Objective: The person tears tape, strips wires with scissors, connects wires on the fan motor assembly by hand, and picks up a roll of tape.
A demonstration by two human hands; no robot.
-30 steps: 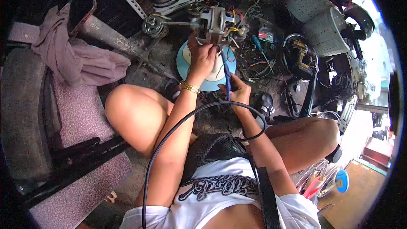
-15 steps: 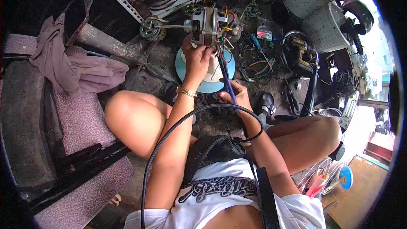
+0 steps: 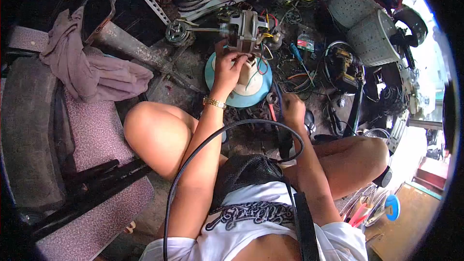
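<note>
Steadying the motor (image 3: 247,30) just above my left hand (image 3: 227,71), which pinches its underside, I'd best keep wires (image 3: 267,34) clear; my right hand (image 3: 293,109), lower right, blurs: grip I cannot tell.

motor (image 3: 245,30) just past the left fingers (image 3: 226,65) | round base (image 3: 261,88) right under 'em | screwdriver (image 3: 299,57) off to their right | drill (image 3: 345,64) further right, basket (image 3: 369,43) past that | cloth (image 3: 107,76) way out left

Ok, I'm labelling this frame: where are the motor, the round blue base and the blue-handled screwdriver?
Motor (image 3: 248,30), head view: middle of its metal casing.
Round blue base (image 3: 244,102), head view: lower rim.
Blue-handled screwdriver (image 3: 296,52), head view: its handle.
</note>
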